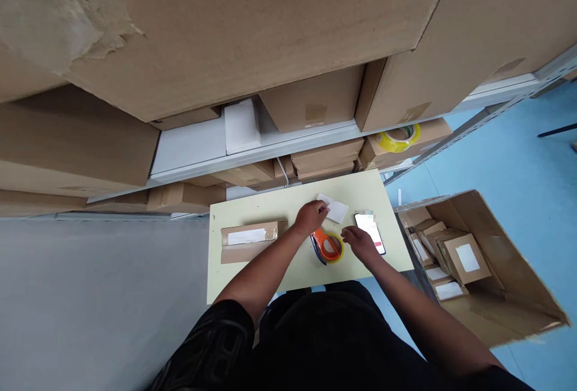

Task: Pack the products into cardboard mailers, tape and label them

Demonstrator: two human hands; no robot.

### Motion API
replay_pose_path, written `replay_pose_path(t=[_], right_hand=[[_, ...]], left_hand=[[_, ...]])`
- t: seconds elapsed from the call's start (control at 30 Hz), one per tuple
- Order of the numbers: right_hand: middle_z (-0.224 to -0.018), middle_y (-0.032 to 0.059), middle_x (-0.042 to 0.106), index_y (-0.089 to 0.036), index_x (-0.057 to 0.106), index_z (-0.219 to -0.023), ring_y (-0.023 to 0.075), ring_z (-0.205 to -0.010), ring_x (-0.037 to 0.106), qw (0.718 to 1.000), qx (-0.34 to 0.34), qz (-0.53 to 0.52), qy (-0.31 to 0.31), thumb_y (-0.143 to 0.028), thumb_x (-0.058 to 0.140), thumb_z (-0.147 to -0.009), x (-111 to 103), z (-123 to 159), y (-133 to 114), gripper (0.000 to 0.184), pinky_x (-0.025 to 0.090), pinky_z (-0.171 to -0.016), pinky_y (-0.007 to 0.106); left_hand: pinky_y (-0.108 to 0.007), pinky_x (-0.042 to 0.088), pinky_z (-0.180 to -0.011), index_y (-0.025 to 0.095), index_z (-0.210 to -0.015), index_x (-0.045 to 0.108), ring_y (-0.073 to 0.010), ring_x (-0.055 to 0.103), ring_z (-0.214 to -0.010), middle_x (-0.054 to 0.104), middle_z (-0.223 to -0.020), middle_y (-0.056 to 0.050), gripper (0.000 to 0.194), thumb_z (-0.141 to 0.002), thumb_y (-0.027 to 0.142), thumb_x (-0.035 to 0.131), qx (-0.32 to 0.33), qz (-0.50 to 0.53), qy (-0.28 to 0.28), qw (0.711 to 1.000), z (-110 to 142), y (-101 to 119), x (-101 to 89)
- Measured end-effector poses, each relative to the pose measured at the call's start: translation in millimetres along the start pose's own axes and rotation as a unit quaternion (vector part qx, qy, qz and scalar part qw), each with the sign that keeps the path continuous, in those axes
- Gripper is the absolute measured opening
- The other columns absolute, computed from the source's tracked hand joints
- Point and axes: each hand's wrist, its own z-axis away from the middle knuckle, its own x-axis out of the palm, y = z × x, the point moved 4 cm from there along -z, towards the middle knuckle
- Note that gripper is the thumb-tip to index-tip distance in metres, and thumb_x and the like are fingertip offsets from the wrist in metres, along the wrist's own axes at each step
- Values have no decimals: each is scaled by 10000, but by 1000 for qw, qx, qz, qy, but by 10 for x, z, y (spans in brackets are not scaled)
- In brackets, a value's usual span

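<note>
My left hand [310,216] is closed on the edge of a small white paper label [336,210] that lies at the far side of a pale yellow table [252,277]. My right hand [359,242] rests with curled fingers on the table, between an orange tape dispenser with a yellow tape roll [328,246] and a phone [370,231] with a lit screen. What, if anything, the right hand holds I cannot make out. A taped cardboard parcel [249,240] with a white label lies on the table's left part.
A large open carton [478,264] with several labelled small parcels stands on the blue floor at right. Metal shelves [270,150] behind the table carry big cardboard boxes and a yellow tape roll [398,137]. A grey surface lies at left.
</note>
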Motion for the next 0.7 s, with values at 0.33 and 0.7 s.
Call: replay_pose_path(t=[0.33, 0.7], right_hand=[[-737, 61, 739, -226, 724, -882, 257, -753, 688, 989, -12, 44, 140, -610, 487, -905, -293, -246, 68, 451, 518, -672, 331], [-577, 18, 609, -226, 575, -686, 176, -503, 578, 981, 71, -86, 157, -587, 554, -887, -465, -22, 353, 413, 460, -488, 284]], left_hand=[[-269, 481, -1090, 237, -1188, 731, -173, 642, -1208, 715, -1297, -22, 294, -944, 201, 571, 155, 89, -107, 978, 101, 417, 463], [-439, 458, -1028, 207, -1441, 561, -310, 524, -1238, 627, -1307, -140, 456, -991, 216, 490, 212, -193, -107, 952, -334, 337, 679]])
